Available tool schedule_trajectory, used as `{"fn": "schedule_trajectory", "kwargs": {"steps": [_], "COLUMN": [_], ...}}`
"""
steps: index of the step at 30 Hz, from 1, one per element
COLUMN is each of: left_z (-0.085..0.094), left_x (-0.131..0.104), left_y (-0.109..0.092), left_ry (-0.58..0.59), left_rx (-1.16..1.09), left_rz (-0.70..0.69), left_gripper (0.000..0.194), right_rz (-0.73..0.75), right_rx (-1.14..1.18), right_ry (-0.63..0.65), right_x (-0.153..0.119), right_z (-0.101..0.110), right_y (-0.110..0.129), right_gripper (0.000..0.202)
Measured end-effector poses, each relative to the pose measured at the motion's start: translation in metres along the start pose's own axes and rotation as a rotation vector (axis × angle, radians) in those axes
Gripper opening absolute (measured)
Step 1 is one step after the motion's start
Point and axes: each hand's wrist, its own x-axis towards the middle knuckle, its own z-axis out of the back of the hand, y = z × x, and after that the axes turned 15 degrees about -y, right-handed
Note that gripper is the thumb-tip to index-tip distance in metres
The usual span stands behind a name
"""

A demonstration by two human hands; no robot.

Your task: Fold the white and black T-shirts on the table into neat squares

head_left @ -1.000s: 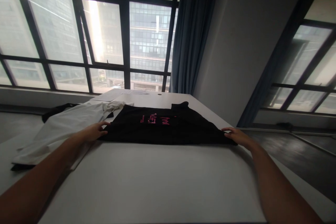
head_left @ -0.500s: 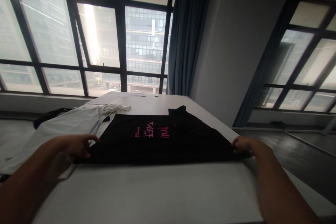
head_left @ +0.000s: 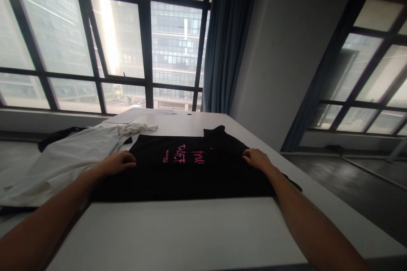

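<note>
Beyond the far end of the white table (head_left: pixel 184 237) stands a dark-framed window (head_left: pixel 146 29), cut off at the top and left. A grey pillar (head_left: pixel 286 42) rises past the table's far right corner; next to it, at the table's far end, hangs a blue curtain (head_left: pixel 229 42), its top dark and out of frame. The black T-shirt (head_left: pixel 190 182) lies sideways across the middle of the table, its near right part hidden behind the right forearm (head_left: pixel 305 216). A white garment (head_left: pixel 79 148) is heaped along the table's left side, partly covered by the left forearm (head_left: pixel 57 207); the dark cloth (head_left: pixel 59 135) behind it is hard to make out.

Both forearms reach inward over the table from its near corners. The left hand (head_left: pixel 119 163), back upward and fingers curled, is at the T-shirt on the table's left; the right hand (head_left: pixel 257 159) bends down onto it toward the table's right edge. Whether either pinches cloth cannot be told. The pink lettering (head_left: pixel 179 159), midway across the table, runs sideways and is only partly legible.
</note>
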Motion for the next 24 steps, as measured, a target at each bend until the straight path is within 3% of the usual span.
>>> {"fn": "schedule_trajectory", "kwargs": {"steps": [4,6,8,11,13,15,19,24], "left_z": [0.002,0.002,0.002,0.003,0.003,0.003,0.000,-0.008], "left_x": [0.000,0.000,0.000,0.000,-0.001,-0.001,-0.002,-0.005], "left_y": [0.001,0.001,0.001,0.000,-0.001,-0.001,0.000,0.006], "left_ry": [0.014,0.019,0.021,0.011,0.002,0.005,0.029,-0.007], "left_rx": [0.002,0.004,0.007,0.018,0.031,0.038,0.040,0.111], "left_rz": [0.044,0.062,0.066,0.059,0.057,0.070,0.105,0.006], "left_gripper": [0.043,0.042,0.042,0.042,0.041,0.039,0.035,0.035], "right_rz": [-0.406,-0.500,-0.438,-0.154,0.050,0.144,0.027,-0.006], "right_rx": [0.028,0.017,-0.005,0.028,0.106,0.143,0.097,0.079], "right_ry": [-0.160,-0.181,-0.209,-0.243,-0.176,-0.034,0.193,0.241], "right_x": [0.002,0.001,0.000,-0.002,-0.004,-0.006,-0.009,-0.009], "right_z": [-0.005,-0.005,-0.002,-0.001,-0.005,-0.013,-0.028,-0.038], "right_y": [-0.011,-0.013,-0.010,0.003,0.013,0.021,0.025,0.016], "right_gripper": [0.036,0.040,0.040,0.035,0.034,0.041,0.061,0.072]}}
